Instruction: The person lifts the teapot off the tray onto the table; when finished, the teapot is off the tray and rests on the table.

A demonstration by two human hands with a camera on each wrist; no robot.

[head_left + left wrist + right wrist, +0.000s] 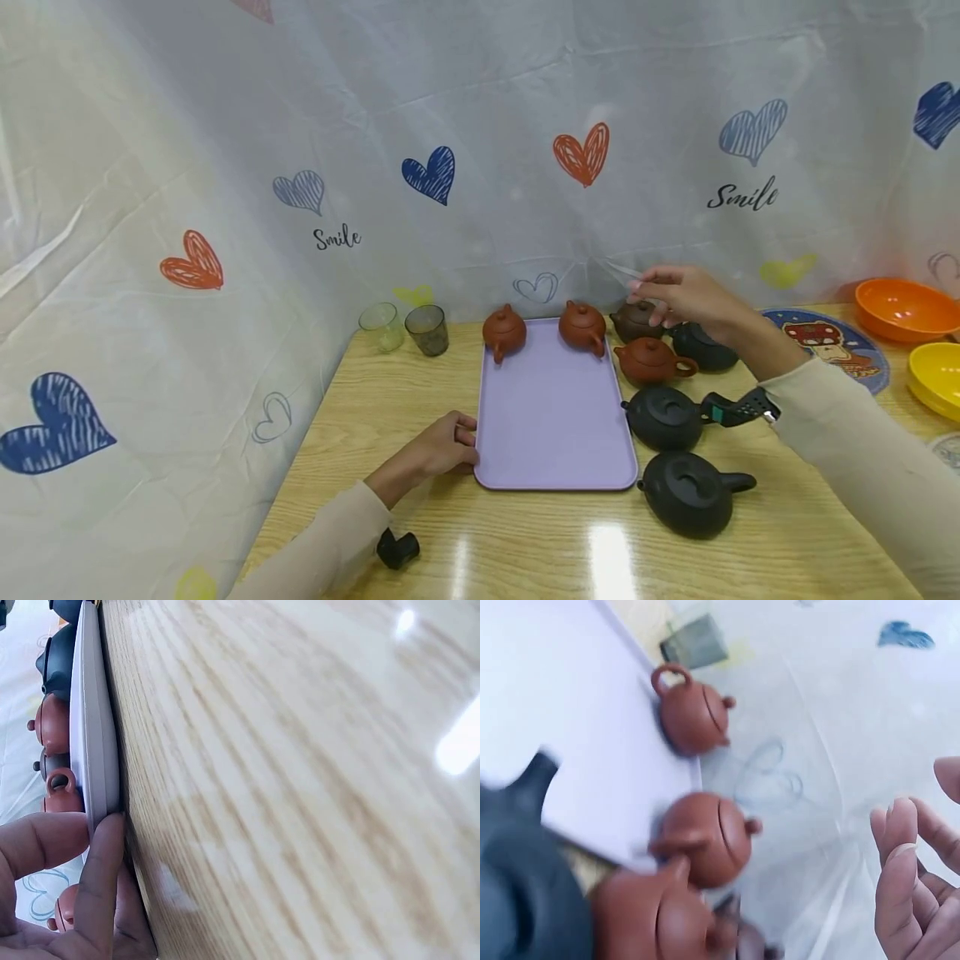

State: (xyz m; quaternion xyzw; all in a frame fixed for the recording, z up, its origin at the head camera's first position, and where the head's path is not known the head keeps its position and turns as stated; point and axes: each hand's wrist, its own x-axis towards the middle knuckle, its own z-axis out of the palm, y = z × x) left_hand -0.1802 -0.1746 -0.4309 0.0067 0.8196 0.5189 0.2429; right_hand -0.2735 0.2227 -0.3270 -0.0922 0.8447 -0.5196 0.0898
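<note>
Hands (435,448) (686,302) flank the purple tray (555,417).

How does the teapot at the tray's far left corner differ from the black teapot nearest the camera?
Colour: the far-left teapot is reddish-brown, the nearest teapot black. Handle: the far-left teapot has a loop, the nearest teapot a straight grip. Place: the far-left teapot stands on the lilac tray, the nearest teapot on the wooden table. Both stand upright, lids on.
</note>
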